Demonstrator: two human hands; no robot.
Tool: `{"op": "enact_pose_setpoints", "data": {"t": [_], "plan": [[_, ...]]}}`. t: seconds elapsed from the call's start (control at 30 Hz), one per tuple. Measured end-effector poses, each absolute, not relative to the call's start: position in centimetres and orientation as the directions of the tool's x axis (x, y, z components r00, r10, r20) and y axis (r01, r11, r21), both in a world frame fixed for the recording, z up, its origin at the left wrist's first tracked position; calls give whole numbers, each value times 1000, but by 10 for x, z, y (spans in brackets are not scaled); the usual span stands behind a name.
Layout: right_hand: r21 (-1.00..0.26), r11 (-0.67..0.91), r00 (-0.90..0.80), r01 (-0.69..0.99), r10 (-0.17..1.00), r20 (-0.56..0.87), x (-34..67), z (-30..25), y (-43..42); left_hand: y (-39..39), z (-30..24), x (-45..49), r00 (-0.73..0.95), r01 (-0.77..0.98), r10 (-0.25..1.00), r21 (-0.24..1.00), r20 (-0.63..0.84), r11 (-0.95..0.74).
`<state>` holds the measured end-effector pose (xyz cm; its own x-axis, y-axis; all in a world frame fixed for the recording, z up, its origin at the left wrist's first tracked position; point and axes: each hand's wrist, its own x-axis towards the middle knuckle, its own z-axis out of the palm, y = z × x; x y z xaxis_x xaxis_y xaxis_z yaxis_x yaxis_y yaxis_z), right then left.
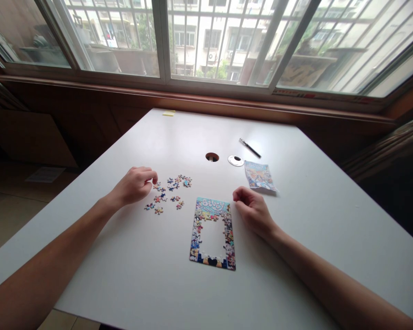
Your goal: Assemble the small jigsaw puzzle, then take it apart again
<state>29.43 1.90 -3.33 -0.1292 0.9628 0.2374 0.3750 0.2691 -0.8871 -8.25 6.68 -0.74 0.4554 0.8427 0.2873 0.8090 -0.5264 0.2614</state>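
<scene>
My left hand [135, 184] is at the left edge of a scatter of loose jigsaw pieces [159, 210]. Its fingers are curled in, and a piece [159, 187] lies right beside the fingertips; whether anything is between them is hidden. A partly filled jigsaw puzzle [212, 209] lies flat in front of me, its border in place around a bare white middle. Just off the puzzle's upper right corner, my right hand [253, 210] rests on the table with fingers closed, their inside hidden from view.
A crumpled printed sheet or packet [260, 176] lies beyond my right hand. Farther back are a pen [250, 148], a round silver cover [236, 160] and an open cable hole [212, 157] in the white table [141, 275]. Yellow strips [169, 113] mark the far edge, below the window.
</scene>
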Motion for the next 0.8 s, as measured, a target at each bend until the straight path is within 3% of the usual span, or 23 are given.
{"op": "enact_pose_setpoints", "data": {"t": [0.8], "plan": [[-875,270,-128,402,963,238,294,-32,17,66,-6,-84,469,800,835,261,289,-540]]}}
